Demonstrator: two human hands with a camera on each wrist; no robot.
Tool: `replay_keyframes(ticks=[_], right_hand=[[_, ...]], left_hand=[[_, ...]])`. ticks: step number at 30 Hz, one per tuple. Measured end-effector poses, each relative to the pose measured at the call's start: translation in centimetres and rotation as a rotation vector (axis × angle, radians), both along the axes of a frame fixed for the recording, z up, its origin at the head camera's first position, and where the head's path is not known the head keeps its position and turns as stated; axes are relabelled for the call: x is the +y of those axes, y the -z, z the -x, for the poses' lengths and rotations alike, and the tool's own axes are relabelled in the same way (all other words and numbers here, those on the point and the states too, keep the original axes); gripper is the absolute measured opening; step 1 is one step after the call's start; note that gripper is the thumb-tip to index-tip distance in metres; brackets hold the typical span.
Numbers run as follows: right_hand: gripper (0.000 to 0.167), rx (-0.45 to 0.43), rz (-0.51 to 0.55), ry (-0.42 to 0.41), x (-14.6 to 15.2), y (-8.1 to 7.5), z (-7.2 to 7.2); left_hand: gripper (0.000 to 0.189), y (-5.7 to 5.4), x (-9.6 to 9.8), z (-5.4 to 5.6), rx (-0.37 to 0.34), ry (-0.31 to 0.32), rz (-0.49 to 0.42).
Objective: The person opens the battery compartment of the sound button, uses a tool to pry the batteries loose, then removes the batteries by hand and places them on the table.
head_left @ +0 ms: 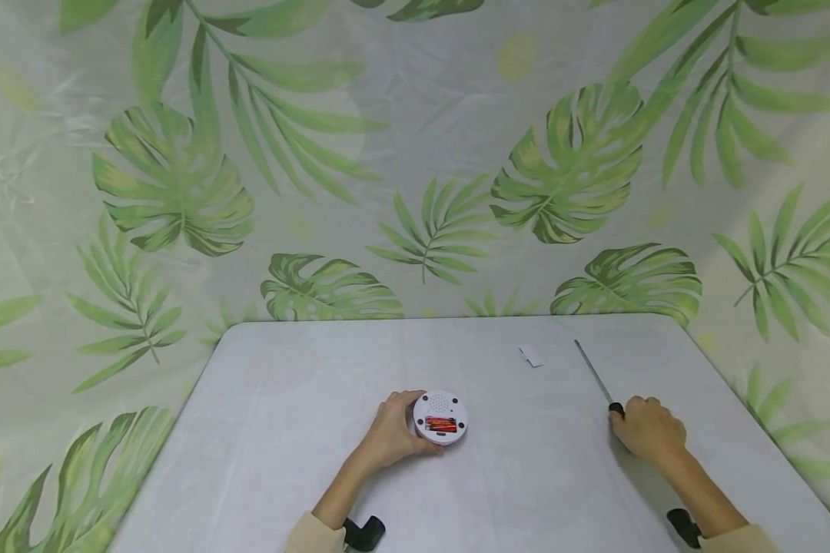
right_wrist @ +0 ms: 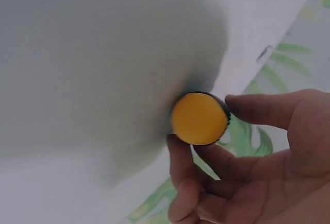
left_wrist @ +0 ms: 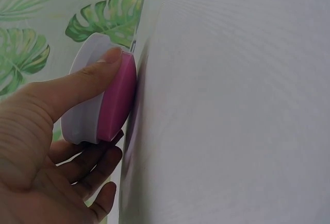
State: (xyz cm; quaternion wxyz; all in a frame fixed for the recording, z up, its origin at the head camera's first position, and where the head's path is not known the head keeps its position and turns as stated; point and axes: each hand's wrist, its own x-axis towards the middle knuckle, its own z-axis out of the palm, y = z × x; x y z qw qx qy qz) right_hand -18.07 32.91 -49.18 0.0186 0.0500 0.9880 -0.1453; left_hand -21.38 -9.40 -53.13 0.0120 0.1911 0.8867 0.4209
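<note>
My left hand [head_left: 393,434] grips a round white battery-powered device [head_left: 439,403] by its rim, thumb on one side and fingers on the other. Its underside faces up, showing speaker holes, dark round feet and an uncovered compartment with red batteries [head_left: 441,425]. The left wrist view shows its pink dome [left_wrist: 119,100] facing down, close to the tabletop; I cannot tell if they touch. Over on the right, my right hand [head_left: 652,430] holds a screwdriver [head_left: 616,408] by its dark handle, the long shaft pointing away and to the left. The handle's yellow end [right_wrist: 200,118] faces the right wrist camera.
A small white piece [head_left: 531,357], resembling a battery cover, lies on the white table [head_left: 304,384] beyond and between the hands. Leaf-patterned cloth [head_left: 429,153] hangs behind the table's far edge. Dark wrist mounts [head_left: 365,533] sit near both sleeves.
</note>
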Motion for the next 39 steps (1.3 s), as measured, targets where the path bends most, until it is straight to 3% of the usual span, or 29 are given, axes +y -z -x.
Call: replay_keyframes(ticks=[4, 8, 12, 17, 25, 31, 39], right_hand=[[0.036, 0.008, -0.049, -0.008, -0.8, -0.5, 0.1], [0.037, 0.136, -0.097, -0.032, -3.4, -1.4, 0.1], [0.032, 0.235, -0.054, -0.122, -7.8, -2.7, 0.0], [0.032, 0.197, 0.125, -0.218, -13.9, -3.8, -0.6], [0.030, 0.101, 0.310, -0.309, -20.1, -3.1, -1.7], [0.029, 0.113, 0.321, -0.324, -21.8, -2.2, -2.0], [0.025, 0.157, 0.290, -0.278, -23.2, -1.8, -2.3]], left_hand=[[0.093, 0.0, 0.0, -0.1, 0.006, 0.006, -0.001], [0.093, -0.1, 0.0, -0.1, -0.007, 0.003, -0.006], [0.093, -0.1, 0.0, -0.1, -0.009, -0.004, -0.005], [0.092, -0.1, 0.0, -0.1, -0.007, -0.008, 0.002], [0.091, 0.0, 0.2, -0.1, 0.009, -0.004, 0.002], [0.094, -0.1, 0.2, -0.2, 0.003, -0.010, 0.006], [0.093, 0.0, 0.3, -0.1, 0.046, -0.009, 0.014]])
